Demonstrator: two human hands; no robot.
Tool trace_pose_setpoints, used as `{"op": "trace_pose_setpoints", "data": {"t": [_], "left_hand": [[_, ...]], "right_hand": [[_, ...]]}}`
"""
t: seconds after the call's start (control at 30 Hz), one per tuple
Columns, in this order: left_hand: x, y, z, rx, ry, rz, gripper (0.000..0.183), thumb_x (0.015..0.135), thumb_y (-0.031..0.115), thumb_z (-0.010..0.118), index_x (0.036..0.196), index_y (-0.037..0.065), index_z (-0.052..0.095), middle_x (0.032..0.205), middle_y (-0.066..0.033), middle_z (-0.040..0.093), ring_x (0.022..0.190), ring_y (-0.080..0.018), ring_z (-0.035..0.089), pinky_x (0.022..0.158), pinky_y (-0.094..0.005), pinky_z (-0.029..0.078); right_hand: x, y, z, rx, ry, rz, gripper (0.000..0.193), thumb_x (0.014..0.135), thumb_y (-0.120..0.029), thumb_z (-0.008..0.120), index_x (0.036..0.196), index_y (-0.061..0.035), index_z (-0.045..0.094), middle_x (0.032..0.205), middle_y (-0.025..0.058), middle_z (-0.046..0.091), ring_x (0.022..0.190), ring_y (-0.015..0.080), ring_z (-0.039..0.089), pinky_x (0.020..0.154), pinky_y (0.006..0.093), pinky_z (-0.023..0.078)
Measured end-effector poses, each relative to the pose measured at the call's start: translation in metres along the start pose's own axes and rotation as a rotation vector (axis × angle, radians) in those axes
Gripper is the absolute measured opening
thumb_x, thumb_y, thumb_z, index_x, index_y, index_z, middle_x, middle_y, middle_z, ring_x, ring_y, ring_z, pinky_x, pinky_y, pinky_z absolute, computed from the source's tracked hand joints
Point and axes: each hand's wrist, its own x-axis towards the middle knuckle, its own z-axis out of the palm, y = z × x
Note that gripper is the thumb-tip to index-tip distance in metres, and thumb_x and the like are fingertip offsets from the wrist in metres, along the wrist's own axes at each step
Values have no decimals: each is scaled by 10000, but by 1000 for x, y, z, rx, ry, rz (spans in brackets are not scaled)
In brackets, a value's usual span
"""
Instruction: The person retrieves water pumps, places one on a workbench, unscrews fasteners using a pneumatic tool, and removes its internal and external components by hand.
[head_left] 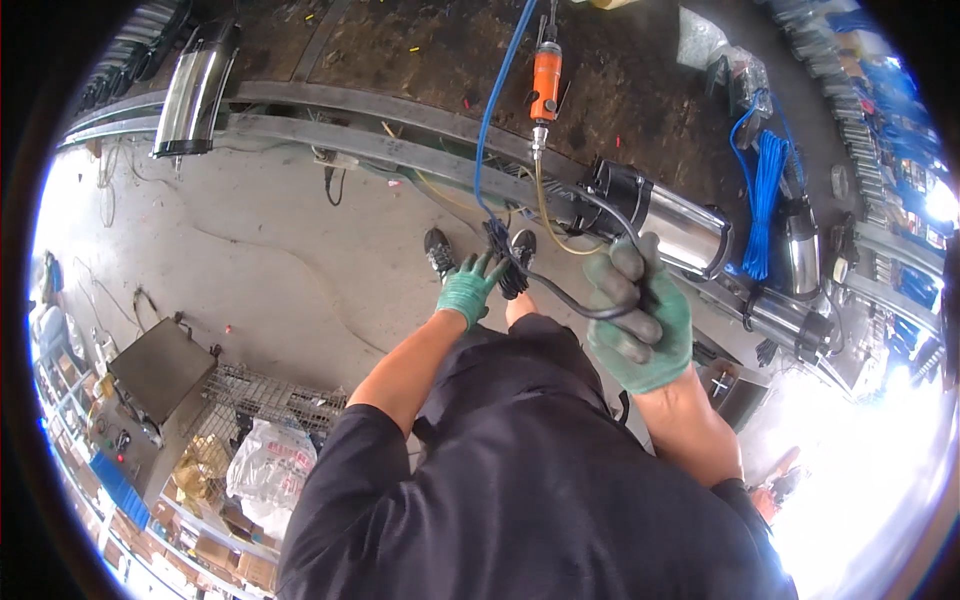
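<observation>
Both hands wear green gloves with grey fingertips. My right hand (pixel 645 330) has its fingers curled round a black cable (pixel 572 303). One stretch of cable loops from that hand toward a silver cylinder with black ends (pixel 682 228), which lies at the bench edge. Another stretch runs left to a folded bundle of black cable (pixel 508 268). Beside this bundle is my left hand (pixel 472 288), its fingers spread and reaching toward it; whether they touch the bundle I cannot tell.
An orange air screwdriver (pixel 546 85) hangs over the dark bench (pixel 400 60) on a yellowish hose, near a blue hose (pixel 490 115). Coiled blue cable (pixel 765 195) and more silver cylinders (pixel 800 245) are at right. A wire cage with plastic bags (pixel 270 465) stands lower left.
</observation>
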Motion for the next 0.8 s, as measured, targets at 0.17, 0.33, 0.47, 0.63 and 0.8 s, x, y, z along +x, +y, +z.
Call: {"op": "trace_pose_setpoints", "data": {"t": [0.17,0.33,0.47,0.63,0.8], "left_hand": [[43,-4,23,-153,159,-51,859,699,304,874,1459,168,497,1608,-160,355,1444,-409,382,1124,-547,409],[64,5,31,-190,169,32,421,798,240,765,1204,148,702,1519,-171,454,1381,-394,438,1084,-537,434],[49,-19,18,-217,369,44,322,785,118,717,1107,113,732,1131,-158,662,1099,-389,587,957,-467,504],[-42,9,-107,-506,435,-175,274,711,192,748,927,38,679,948,-193,662,877,-406,642,781,-489,524],[-137,57,-246,-523,547,-84,237,684,127,753,882,28,669,810,-167,664,714,-340,651,664,-401,526]], "right_hand": [[-13,4,8,15,95,0,398,1131,-392,364,992,-48,509,840,56,525,383,27,369,326,233,383],[-13,-9,8,-22,107,-32,422,1130,-399,372,994,-38,542,836,42,525,386,29,353,333,237,394],[-12,-27,15,-40,71,-4,418,1129,-396,379,1005,-40,559,823,28,513,379,31,334,331,238,395],[-1,-51,-4,-1344,253,-67,563,1044,-553,526,970,-14,672,733,61,672,520,120,610,522,274,518],[-12,-45,-32,-1955,-45,-267,361,1016,-347,618,1172,-26,675,962,202,702,939,307,709,821,433,564]]}}
